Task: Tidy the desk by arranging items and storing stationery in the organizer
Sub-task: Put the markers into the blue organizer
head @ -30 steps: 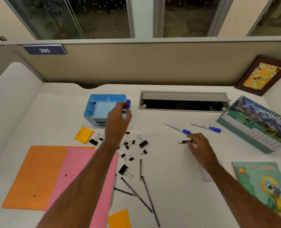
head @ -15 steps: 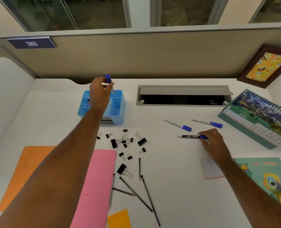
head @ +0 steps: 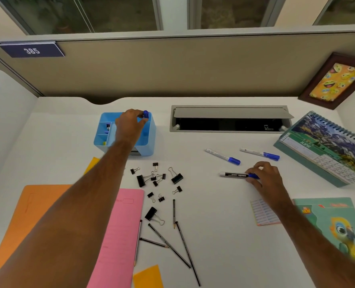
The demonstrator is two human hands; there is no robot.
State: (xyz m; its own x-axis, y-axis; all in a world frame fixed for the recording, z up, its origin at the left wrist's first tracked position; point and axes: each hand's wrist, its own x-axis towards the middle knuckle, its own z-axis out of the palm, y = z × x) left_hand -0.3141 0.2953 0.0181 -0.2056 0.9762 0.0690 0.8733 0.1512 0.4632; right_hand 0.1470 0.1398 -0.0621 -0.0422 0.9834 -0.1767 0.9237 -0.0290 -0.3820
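Observation:
The light blue organizer (head: 149,140) stands at the back left of the white desk. Over it, my left hand (head: 130,125) pinches a blue-capped marker (head: 146,114) that stands upright in the organizer's back right compartment; only its cap shows. My right hand (head: 263,175) grips the blue cap end of a black-barrelled marker (head: 234,175) lying flat on the desk. Two white markers with blue caps (head: 222,156) (head: 259,153) lie just behind it. Several black binder clips (head: 156,177) and several dark pencils (head: 170,244) are scattered in the middle.
A pink folder (head: 120,235) and an orange folder (head: 27,221) lie at the left under my forearm. A desk calendar (head: 326,150), a parrot notebook (head: 338,227), a small label sheet (head: 261,213), orange sticky notes (head: 148,277) and an open cable tray (head: 228,121) are also there.
My left hand has lowered the blue-capped marker down into the organizer. My right hand has closed on the black marker's cap end; the marker stays on the desk.

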